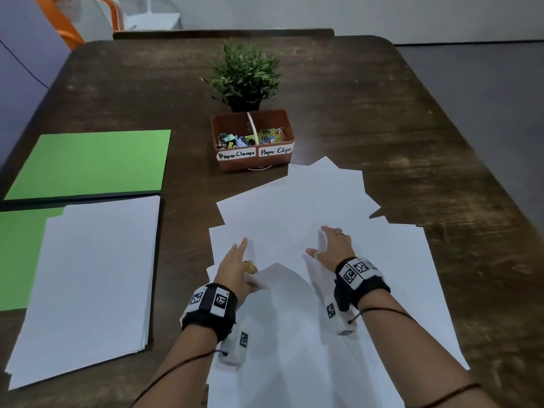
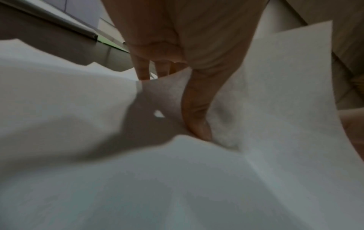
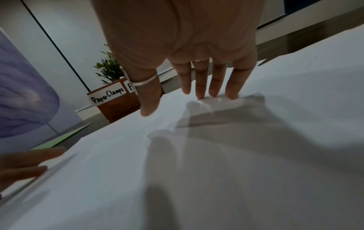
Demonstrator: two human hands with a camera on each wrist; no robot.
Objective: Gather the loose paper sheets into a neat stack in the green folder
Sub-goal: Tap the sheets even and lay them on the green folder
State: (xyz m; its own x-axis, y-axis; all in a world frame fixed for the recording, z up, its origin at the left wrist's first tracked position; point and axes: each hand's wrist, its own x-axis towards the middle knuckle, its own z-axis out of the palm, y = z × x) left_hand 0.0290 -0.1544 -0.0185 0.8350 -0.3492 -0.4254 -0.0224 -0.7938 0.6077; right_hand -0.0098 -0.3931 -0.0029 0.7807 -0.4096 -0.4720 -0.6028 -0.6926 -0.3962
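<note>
The green folder (image 1: 88, 163) lies open at the table's left, with a neat stack of white sheets (image 1: 88, 275) on its near half. Loose white sheets (image 1: 294, 207) are fanned out in front of me. My left hand (image 1: 244, 269) pinches the corner of one curled, lifted sheet (image 1: 282, 287). In the left wrist view the thumb (image 2: 197, 118) lies on that sheet (image 2: 275, 93) and the fingers (image 2: 143, 71) sit behind it. My right hand (image 1: 319, 242) is spread flat, its straight fingertips (image 3: 214, 91) pressing on the loose sheets (image 3: 236, 155).
A brown box (image 1: 253, 142) labelled Paper Clamps and Paper Clips stands just beyond the loose sheets, with a small potted plant (image 1: 244, 75) behind it. The dark wooden table (image 1: 382, 113) is bare to the right and far left. An orange chair (image 1: 73, 16) stands beyond the far edge.
</note>
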